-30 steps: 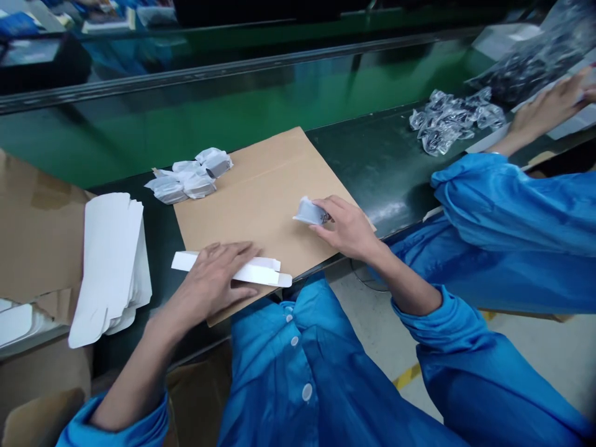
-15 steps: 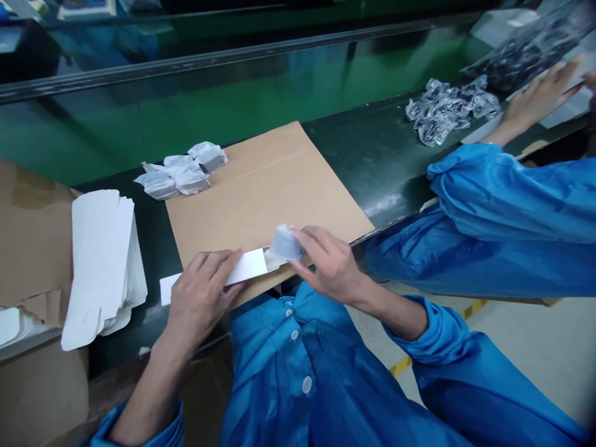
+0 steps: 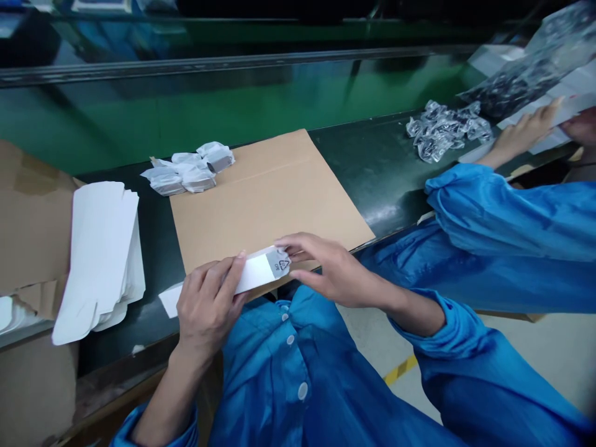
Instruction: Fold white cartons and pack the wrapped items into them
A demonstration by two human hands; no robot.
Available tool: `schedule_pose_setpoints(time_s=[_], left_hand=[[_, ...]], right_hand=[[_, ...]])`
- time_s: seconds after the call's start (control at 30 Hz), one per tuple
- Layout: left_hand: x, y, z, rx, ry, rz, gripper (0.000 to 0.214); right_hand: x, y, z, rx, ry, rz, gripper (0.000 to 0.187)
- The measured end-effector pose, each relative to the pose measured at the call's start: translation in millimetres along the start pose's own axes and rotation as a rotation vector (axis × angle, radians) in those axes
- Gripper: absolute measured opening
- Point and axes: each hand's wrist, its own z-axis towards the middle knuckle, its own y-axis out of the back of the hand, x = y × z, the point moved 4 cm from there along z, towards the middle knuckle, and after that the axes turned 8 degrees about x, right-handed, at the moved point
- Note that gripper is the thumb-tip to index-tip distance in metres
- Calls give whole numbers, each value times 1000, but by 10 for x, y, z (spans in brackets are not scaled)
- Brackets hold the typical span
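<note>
a dark green workbench with a glossy top (image 3: 347,164) is stretching across the frame from the left to the upper right. a blue smock with white buttons (image 3: 286,397) is filling the lower centre, and a co-worker's blue sleeve (image 3: 503,211) is reaching in from the right edge. a flat brown cardboard sheet (image 3: 265,198) is lying on the bench in the middle of the frame, and a brown cardboard box (image 3: 32,230) is standing at the left edge. a stack of flattened white cartons (image 3: 97,254) is leaning beside that box, while a clear plastic bag with dark contents (image 3: 526,81) is sitting in the upper right, near a heap of crinkled clear plastic packets (image 3: 442,131). the left hand (image 3: 209,304) is gripping a long narrow white carton (image 3: 254,273) at lower centre, over the sheet's front edge. the right hand (image 3: 333,267) is curving its fingers and thumb around the carton's right end; whether it is pinching anything cannot be told. a cluster of small white-wrapped blocks (image 3: 190,171) is resting across the sheet's upper left corner. a small grey wrapped piece with a printed triangle (image 3: 280,264) is showing at the carton's right end, partly inside.
</note>
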Motion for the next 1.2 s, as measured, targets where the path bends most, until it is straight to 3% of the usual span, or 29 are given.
schedule_pose_setpoints(time_s=[0.07,0.17,0.23,0.37,0.53,0.57,0.63,0.7,0.8,0.9,0.97,1.0,1.07,1.1,1.13,1.17,1.2], left_hand=[[-10,-5,-13,-30,28,45,64],[-57,-39,-7,-52,72,102,54],[-91,-63,9,-45,98,113,48],[-152,-89,42,-4,107,83,43],[-280,-154,107,2,131,59,38],[-306,-182,140,19,149,51,38],[-316,-225,215,56,189,8,41],[-207,-217,257,87,235,-50,53],[269,-45,113,60,429,15,72],[874,159,-264,118,726,188,66],[1123,200,-474,217,793,221,51],[1186,205,-538,234,803,230,45],[1217,213,-587,170,826,259,39],[1202,220,-584,101,843,279,38],[1179,226,-572,21,860,295,37],[1157,227,-560,-52,876,303,35],[1141,220,-548,-108,885,300,33]], right_hand=[[-42,-34,3,-63,-99,193,46],[-95,-73,32,-139,-155,170,54],[-132,-79,75,-107,-164,134,57],[-231,-10,128,-81,-257,308,43],[-170,-213,112,268,-302,451,71],[-166,-236,118,255,-313,423,72],[-194,-171,145,107,-328,328,67],[-270,99,146,-94,-322,223,61],[-547,904,36,-271,-352,123,64],[-962,1877,-129,-281,-542,-31,53],[-1140,2323,-191,-290,-744,-281,55],[-1143,2436,-192,-355,-827,-474,56],[-963,2335,-98,-547,-813,-780,53],[-823,2112,-5,-610,-708,-828,50],[-682,1795,116,-610,-545,-739,47],[-568,1390,273,-468,-363,-475,44],[-445,967,423,-326,-267,-352,38]])
